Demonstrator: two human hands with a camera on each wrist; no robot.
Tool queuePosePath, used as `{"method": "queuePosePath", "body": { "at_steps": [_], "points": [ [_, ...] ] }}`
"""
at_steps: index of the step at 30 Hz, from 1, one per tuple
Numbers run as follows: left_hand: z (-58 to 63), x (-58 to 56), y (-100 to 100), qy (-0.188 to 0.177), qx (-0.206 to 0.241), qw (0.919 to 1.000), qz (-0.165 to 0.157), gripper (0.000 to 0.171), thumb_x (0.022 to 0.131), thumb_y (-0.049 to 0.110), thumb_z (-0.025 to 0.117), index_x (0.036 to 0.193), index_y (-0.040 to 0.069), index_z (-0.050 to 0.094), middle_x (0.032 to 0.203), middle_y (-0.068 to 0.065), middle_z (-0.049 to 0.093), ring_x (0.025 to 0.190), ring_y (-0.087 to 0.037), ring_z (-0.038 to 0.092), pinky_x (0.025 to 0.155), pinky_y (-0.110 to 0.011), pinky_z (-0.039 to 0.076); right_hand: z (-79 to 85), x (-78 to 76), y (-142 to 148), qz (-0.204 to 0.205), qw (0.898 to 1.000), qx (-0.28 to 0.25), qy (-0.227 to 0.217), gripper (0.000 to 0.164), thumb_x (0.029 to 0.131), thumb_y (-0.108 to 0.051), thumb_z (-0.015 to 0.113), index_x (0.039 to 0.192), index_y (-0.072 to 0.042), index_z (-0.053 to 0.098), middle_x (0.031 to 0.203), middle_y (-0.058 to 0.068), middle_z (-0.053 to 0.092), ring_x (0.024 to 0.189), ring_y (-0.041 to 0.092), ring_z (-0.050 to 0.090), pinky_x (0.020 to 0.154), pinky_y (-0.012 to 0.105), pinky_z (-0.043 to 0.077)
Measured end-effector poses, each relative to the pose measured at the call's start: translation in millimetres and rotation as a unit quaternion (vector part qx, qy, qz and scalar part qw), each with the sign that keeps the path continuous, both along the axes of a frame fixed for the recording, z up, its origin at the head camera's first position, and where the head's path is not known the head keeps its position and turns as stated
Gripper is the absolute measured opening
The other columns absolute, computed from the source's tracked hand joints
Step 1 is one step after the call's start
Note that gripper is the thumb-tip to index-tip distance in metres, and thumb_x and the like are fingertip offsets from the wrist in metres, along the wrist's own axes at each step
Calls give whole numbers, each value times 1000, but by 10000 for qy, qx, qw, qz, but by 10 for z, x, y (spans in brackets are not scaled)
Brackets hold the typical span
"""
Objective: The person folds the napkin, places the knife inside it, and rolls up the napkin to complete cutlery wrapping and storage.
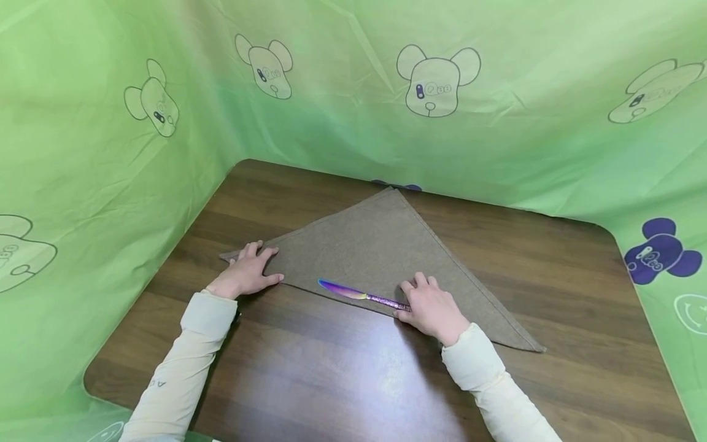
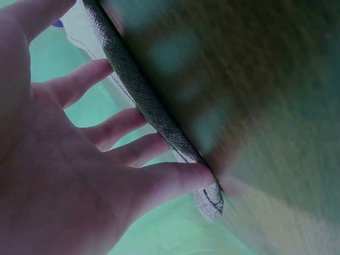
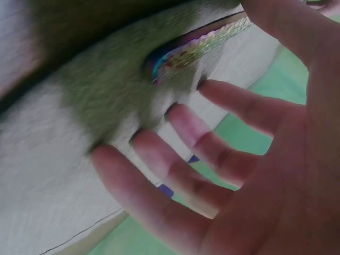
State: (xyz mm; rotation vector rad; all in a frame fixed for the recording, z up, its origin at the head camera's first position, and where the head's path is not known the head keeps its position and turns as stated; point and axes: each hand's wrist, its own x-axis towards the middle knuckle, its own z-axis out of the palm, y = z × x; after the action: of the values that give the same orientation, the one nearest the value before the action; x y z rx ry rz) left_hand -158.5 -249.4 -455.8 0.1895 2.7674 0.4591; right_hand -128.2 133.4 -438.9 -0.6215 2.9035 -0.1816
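Observation:
A grey-brown cloth [image 1: 353, 239], folded into a triangle, lies on the table with its point toward the back. Near its front folded edge rests an iridescent purple-blue table knife [image 1: 345, 290], blade to the left. My left hand [image 1: 248, 273] touches the cloth's left corner, fingers spread; in the left wrist view its thumb [image 2: 191, 176] lies against the folded edge. Over the knife's handle end is my right hand [image 1: 433, 307]. Its fingertips rest on the cloth, and the right wrist view shows the patterned handle [image 3: 207, 42] lying under the palm, not gripped.
The dark wooden table [image 1: 309, 374] has rounded corners. Green fabric [image 1: 342, 123] printed with bear heads hangs around its back and sides. The cloth's far point reaches the table's back edge.

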Motion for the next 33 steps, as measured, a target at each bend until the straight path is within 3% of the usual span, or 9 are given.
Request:
{"method": "queuePosePath", "body": {
  "at_steps": [7,12,19,26,33],
  "points": [
    [5,-7,2,-5,-12,10000,-22,68,93,42,58,147,7,36,150,-33,20,140,-51,18,100,-76,23,7,53,117,-427,9990,-114,-84,57,77,-45,75,115,-6,60,105,15,52,96,38,50,57,52,50],
    [19,5,14,26,3,10000,-15,68,93,42,58,147,7,36,151,-33,20,140,-52,18,100,-76,24,59,73,247,-607,9975,-134,-334,59,84,-46,70,123,-4,57,112,19,51,100,42,50,60,55,51],
    [28,28,21,81,146,9998,56,66,93,37,60,147,5,36,152,-32,14,140,-53,18,101,-76,22,119,103,485,-1208,9912,-301,-447,60,89,-44,65,131,-2,50,125,28,46,104,51,46,64,62,49],
    [34,51,80,563,56,9978,-358,57,93,29,61,143,9,44,146,-29,26,129,-55,35,100,-67,34,123,143,648,-1490,9863,-218,-670,70,89,-42,66,140,-2,41,132,35,38,109,59,41,64,65,48],
    [35,62,107,703,-79,9958,-581,50,95,26,60,141,10,49,143,-28,35,126,-53,38,101,-64,36,73,161,727,-1407,9856,16,-933,74,88,-43,65,144,-4,38,135,41,32,113,66,38,70,68,48]
  ]
}}
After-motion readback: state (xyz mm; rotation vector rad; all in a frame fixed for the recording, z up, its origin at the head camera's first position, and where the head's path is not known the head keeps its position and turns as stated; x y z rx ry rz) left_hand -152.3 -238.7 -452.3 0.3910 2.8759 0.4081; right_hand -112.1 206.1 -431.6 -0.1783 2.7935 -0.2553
